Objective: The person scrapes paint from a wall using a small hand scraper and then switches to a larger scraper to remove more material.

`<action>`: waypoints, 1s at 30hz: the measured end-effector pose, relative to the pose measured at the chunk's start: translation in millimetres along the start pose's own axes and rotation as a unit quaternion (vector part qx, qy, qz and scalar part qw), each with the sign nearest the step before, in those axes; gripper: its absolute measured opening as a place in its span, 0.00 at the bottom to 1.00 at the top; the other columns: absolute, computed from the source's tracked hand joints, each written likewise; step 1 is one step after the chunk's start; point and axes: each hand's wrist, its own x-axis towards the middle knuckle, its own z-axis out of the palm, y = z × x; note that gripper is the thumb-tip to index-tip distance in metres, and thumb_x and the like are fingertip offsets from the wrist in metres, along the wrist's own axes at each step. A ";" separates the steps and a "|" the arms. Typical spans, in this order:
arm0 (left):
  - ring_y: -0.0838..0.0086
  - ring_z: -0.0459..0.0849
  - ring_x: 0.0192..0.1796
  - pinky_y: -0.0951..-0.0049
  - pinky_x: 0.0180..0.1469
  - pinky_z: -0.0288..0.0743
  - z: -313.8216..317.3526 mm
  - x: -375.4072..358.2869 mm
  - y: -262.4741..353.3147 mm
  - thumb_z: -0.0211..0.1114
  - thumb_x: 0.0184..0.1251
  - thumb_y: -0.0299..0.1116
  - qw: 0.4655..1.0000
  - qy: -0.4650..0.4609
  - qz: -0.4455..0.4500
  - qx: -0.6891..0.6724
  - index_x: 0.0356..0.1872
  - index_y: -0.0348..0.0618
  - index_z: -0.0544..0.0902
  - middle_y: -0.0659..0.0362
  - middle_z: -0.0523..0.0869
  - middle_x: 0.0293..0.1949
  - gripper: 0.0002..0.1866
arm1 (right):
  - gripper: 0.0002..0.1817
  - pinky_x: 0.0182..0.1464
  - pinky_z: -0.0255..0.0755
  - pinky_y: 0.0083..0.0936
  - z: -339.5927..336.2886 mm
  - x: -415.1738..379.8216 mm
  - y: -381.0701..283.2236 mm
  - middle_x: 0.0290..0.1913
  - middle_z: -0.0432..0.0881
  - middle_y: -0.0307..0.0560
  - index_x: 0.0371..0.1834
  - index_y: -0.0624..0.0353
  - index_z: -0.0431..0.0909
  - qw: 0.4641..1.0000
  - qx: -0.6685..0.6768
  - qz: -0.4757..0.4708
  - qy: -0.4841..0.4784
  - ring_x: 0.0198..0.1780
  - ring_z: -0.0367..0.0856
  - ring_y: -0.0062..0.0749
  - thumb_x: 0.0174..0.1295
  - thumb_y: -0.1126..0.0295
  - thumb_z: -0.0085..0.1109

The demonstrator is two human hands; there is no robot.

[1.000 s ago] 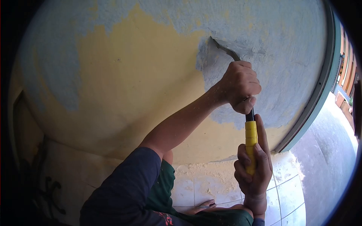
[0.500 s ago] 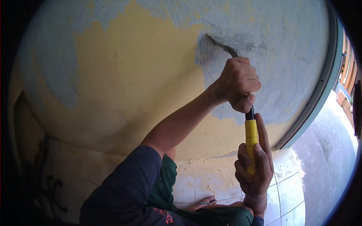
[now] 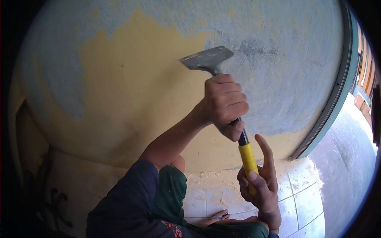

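Observation:
A long-handled scraper (image 3: 206,59) with a wide metal blade slants across the middle of the view. Its blade lies over the yellow paint on the wall (image 3: 131,79), near the border with the bared grey-blue patch. My left hand (image 3: 226,101) is wrapped round the black shaft just below the blade. Lower down, my right hand (image 3: 264,184) grips the yellow-wrapped handle (image 3: 248,158), its index finger stretched up alongside and apart from it. Whether the blade's edge touches the wall cannot be made out.
Pale scrapings (image 3: 222,186) are strewn over the white floor tiles (image 3: 309,210) at the wall's foot. A green-grey frame (image 3: 337,99) edges the wall on the right, with grey paving (image 3: 345,166) beyond. My foot (image 3: 220,215) is on the tiles below.
The scraper has moved left and its blade has swung round from the grey-blue patch to over the yellow paint. Both hands have shifted with it, the left one also lower.

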 end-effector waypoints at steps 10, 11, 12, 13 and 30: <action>0.68 0.69 0.16 0.68 0.24 0.60 -17.0 -33.9 -1.7 0.49 0.55 0.47 0.996 -0.016 -0.050 0.071 0.10 0.45 0.65 0.60 0.68 0.12 0.20 | 0.32 0.29 0.62 0.17 -6.5 11.9 14.6 0.29 0.76 0.40 0.77 0.59 0.55 0.978 -0.196 -0.062 0.019 0.24 0.68 0.15 0.71 0.67 0.54; 0.68 0.69 0.15 0.68 0.23 0.60 -16.9 -30.0 -4.4 0.49 0.55 0.46 0.997 -0.023 -0.046 0.066 0.10 0.45 0.65 0.60 0.68 0.12 0.20 | 0.30 0.34 0.67 0.20 -7.8 8.6 11.3 0.32 0.81 0.44 0.73 0.63 0.62 0.971 -0.228 -0.069 0.035 0.28 0.73 0.18 0.69 0.68 0.55; 0.68 0.68 0.15 0.68 0.23 0.59 -16.3 -26.7 -7.4 0.49 0.54 0.46 0.997 -0.031 -0.042 0.061 0.10 0.45 0.65 0.60 0.69 0.12 0.20 | 0.30 0.34 0.67 0.20 -7.5 8.8 11.2 0.32 0.81 0.44 0.73 0.63 0.62 0.970 -0.228 -0.073 0.035 0.28 0.73 0.18 0.69 0.68 0.55; 0.68 0.68 0.15 0.68 0.23 0.59 -14.7 -23.9 -9.1 0.49 0.54 0.46 0.997 -0.030 -0.039 0.062 0.10 0.45 0.65 0.60 0.69 0.12 0.20 | 0.28 0.34 0.68 0.20 -7.1 8.9 11.1 0.33 0.82 0.47 0.71 0.63 0.64 0.950 -0.287 -0.117 0.037 0.28 0.74 0.19 0.68 0.70 0.55; 0.66 0.64 0.12 0.67 0.21 0.55 -22.2 -12.9 -18.5 0.48 0.56 0.46 0.997 -0.031 -0.060 0.040 0.09 0.47 0.62 0.60 0.63 0.09 0.20 | 0.22 0.31 0.71 0.20 6.0 20.3 4.8 0.24 0.80 0.48 0.63 0.67 0.75 0.907 -0.346 -0.238 0.037 0.23 0.77 0.21 0.66 0.75 0.51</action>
